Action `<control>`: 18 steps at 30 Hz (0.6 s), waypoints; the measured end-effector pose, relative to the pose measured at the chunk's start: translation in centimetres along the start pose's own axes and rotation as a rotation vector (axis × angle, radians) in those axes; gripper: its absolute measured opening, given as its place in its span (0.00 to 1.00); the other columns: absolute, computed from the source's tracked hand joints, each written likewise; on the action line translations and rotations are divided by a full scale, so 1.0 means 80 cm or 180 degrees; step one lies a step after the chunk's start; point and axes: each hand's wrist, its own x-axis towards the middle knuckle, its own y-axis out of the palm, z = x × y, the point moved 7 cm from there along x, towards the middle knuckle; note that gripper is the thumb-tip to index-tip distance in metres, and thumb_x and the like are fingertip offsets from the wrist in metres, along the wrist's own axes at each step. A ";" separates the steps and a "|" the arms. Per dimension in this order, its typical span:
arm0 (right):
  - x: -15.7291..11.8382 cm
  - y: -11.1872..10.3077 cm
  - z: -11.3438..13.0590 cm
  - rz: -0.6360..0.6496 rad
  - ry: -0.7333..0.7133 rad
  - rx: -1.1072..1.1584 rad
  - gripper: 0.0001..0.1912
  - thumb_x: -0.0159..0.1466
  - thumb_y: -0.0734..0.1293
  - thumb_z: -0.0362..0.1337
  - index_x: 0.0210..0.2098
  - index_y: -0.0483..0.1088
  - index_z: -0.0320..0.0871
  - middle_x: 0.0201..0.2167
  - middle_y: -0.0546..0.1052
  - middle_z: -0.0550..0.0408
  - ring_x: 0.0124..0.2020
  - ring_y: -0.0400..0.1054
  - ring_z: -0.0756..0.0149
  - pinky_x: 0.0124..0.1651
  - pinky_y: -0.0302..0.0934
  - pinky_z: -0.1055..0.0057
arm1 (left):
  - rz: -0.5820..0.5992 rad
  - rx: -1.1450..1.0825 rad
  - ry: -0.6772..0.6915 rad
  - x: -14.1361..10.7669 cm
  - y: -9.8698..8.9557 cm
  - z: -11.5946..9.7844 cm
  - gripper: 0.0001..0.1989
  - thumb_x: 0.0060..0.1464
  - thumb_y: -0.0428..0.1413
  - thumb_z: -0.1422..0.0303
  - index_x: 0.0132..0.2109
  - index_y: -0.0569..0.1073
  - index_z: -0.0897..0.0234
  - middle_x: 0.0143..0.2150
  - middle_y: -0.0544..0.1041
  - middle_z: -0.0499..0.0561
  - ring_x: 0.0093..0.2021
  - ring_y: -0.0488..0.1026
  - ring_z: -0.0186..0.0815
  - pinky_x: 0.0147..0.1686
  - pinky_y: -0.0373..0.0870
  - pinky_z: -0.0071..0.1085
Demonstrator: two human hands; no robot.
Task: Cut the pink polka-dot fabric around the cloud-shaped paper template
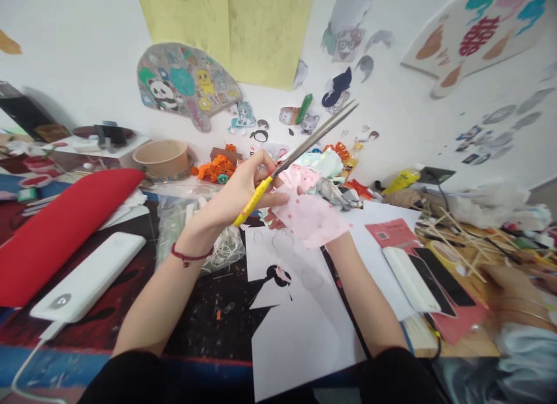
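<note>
My left hand [251,180], a red cord bracelet [191,256] on its wrist, is closed on scissors [256,199] with a yellow handle. The scissor blades point up and to the right, away from the fabric. Pale pink fabric with red dots [311,215] lies between my hands, and fingers of the left touch its edge. Beneath the fabric, my right hand [275,220] grips it; the cloth hides most of that hand. White paper sheets [300,340] with faint pencil outlines and a black cut-out [274,274] lie below.
At left are a red padded object [78,224] and a white power bank [91,276] with a cable. A plastic bag of cords [174,224] lies beside my left forearm. Phones [444,276] rest at right, near another person's arm [517,288]. Decorated boards [187,82] are on the wall.
</note>
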 end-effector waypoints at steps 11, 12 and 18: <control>-0.003 0.030 -0.011 0.0808 -0.0033 0.0414 0.33 0.49 0.70 0.70 0.28 0.67 0.45 0.21 0.72 0.59 0.25 0.70 0.66 0.31 0.68 0.66 | 0.0232 -0.0060 0.0161 0.002 0.002 0.000 0.23 0.47 0.71 0.70 0.39 0.63 0.60 0.35 0.72 0.45 0.32 0.74 0.31 0.29 0.69 0.28; -0.003 0.024 -0.011 0.0674 -0.0146 0.0413 0.31 0.49 0.73 0.67 0.28 0.68 0.45 0.22 0.72 0.59 0.24 0.69 0.67 0.30 0.67 0.69 | 0.0172 -0.0034 0.0273 0.003 -0.002 -0.002 0.23 0.47 0.71 0.70 0.39 0.63 0.60 0.35 0.73 0.46 0.35 0.76 0.33 0.31 0.70 0.29; -0.024 -0.031 0.031 -0.0428 -0.0884 0.0321 0.19 0.52 0.81 0.43 0.34 0.72 0.45 0.28 0.78 0.62 0.26 0.71 0.73 0.30 0.66 0.78 | -0.0612 -0.0129 0.0532 0.001 -0.036 -0.019 0.19 0.55 0.67 0.63 0.43 0.64 0.57 0.45 0.81 0.53 0.45 0.80 0.41 0.33 0.75 0.36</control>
